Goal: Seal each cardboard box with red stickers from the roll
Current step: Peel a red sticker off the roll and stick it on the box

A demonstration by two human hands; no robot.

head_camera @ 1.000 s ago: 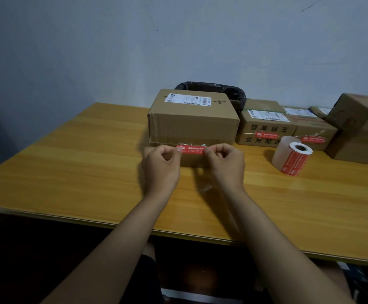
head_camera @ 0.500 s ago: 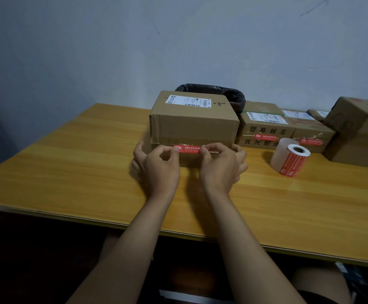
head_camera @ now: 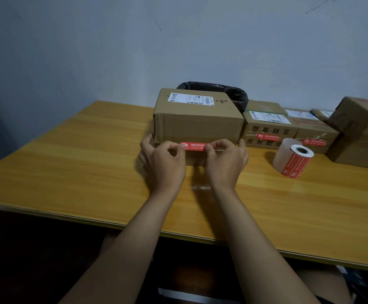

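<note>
A cardboard box (head_camera: 197, 121) with a white shipping label on top stands in the middle of the wooden table (head_camera: 80, 163). A red sticker (head_camera: 195, 147) lies across its near face, low down. My left hand (head_camera: 164, 165) pinches the sticker's left end and my right hand (head_camera: 224, 164) pinches its right end, the other fingers of both hands reaching to the box's lower corners. The sticker roll (head_camera: 292, 157) lies on its side to the right of the box, apart from both hands.
Several more cardboard boxes (head_camera: 271, 130) stand along the back right, two with red stickers on their fronts, and a bigger box (head_camera: 363, 137) is at the far right. A black bag-lined bin (head_camera: 235, 95) sits behind the middle box. The table's near edge runs below my forearms.
Both hands moved forward with the sticker to the box's near face. Their outer fingers spread out to the box's lower corners.
</note>
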